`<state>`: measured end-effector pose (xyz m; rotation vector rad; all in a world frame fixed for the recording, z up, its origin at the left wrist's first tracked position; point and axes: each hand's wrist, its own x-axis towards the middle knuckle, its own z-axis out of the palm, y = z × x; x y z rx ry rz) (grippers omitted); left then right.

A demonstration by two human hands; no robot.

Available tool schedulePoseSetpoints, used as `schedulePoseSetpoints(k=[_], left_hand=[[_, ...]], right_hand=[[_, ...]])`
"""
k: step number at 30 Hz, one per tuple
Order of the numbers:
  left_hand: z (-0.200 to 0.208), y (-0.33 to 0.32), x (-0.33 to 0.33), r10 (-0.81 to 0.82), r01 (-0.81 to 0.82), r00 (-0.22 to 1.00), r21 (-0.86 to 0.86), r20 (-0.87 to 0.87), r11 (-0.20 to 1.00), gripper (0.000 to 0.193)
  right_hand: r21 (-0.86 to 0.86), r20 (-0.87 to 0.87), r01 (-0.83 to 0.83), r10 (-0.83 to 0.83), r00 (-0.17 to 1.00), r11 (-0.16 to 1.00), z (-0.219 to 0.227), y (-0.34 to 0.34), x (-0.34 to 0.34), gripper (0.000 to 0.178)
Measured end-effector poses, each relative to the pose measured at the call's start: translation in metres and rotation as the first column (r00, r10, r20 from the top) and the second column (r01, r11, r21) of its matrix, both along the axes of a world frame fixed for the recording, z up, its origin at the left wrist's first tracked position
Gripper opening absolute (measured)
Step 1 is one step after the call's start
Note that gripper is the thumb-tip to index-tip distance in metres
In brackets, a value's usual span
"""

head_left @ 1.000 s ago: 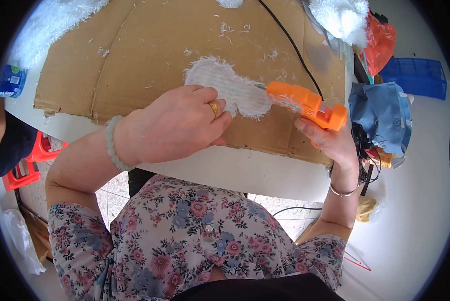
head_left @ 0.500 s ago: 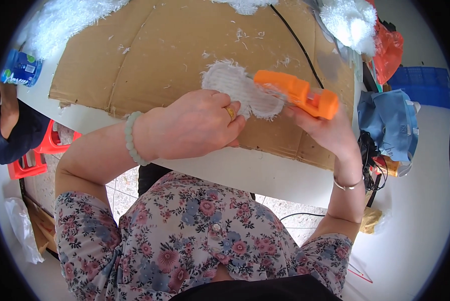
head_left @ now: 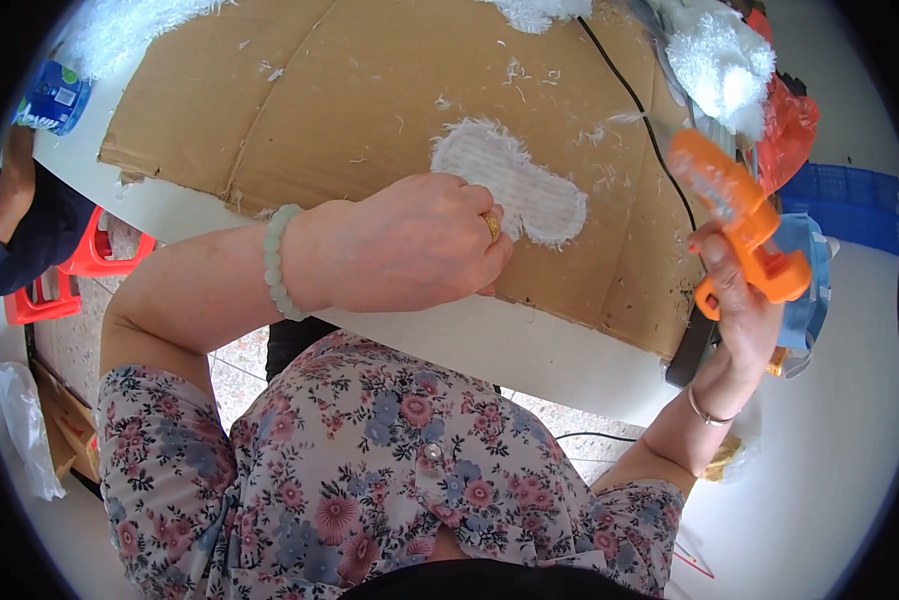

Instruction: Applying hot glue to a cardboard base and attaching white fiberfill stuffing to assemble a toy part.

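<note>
A white fuzzy fabric piece (head_left: 529, 190) with frayed edges lies on the brown cardboard (head_left: 369, 110). At its near left edge, my left hand (head_left: 419, 240) is closed with the fingers pinched on the fabric; the fingertips are mostly hidden under the hand. Off to the right, past the cardboard's edge, my right hand (head_left: 744, 310) grips an orange glue gun (head_left: 739, 215), held up and tilted, apart from the fabric. A black cord (head_left: 644, 125) runs across the cardboard toward the glue gun.
White fluffy material (head_left: 719, 65) is heaped at the far right, with more (head_left: 134, 30) at the far left. Beyond the right edge are a red plastic bag (head_left: 787, 140) and a blue basket (head_left: 844, 205). A blue-labelled container (head_left: 56, 98) stands left, near another person's arm (head_left: 14, 185).
My right hand has carried the glue gun away from the fabric, to the right, and tipped it upward. The left hand keeps its hold on the fabric, and the view has shifted slightly.
</note>
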<state>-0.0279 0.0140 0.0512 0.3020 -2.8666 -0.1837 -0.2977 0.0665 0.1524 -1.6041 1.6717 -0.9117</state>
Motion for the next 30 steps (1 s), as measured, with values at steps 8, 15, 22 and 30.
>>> schedulePoseSetpoints(k=[8, 15, 22, 30], left_hand=[[-0.001, 0.001, 0.003, 0.014, -0.014, 1.000, -0.009, 0.015, 1.000, 0.034], [-0.006, -0.001, 0.003, 0.003, -0.011, 0.985, -0.050, -0.172, 0.999, 0.011], [0.001, 0.001, 0.004, -0.006, 0.006, 1.000, 0.011, 0.019, 1.000, 0.035], [-0.006, 0.000, 0.002, -0.001, -0.002, 0.987, -0.021, -0.161, 1.000, 0.011]], right_hand=[[0.134, -0.092, -0.247, 0.260, 0.961, 0.960, -0.055, -0.024, 0.034, 0.023], [0.318, -0.172, -0.250, 0.315, 0.933, 0.914, -0.063, -0.043, 0.034, 0.027], [0.347, -0.068, -0.259, 0.300, 0.952, 0.901, -0.057, -0.040, 0.031, 0.029], [0.221, -0.152, -0.319, 0.356, 0.922, 0.922, -0.057, -0.050, 0.044, 0.025]])
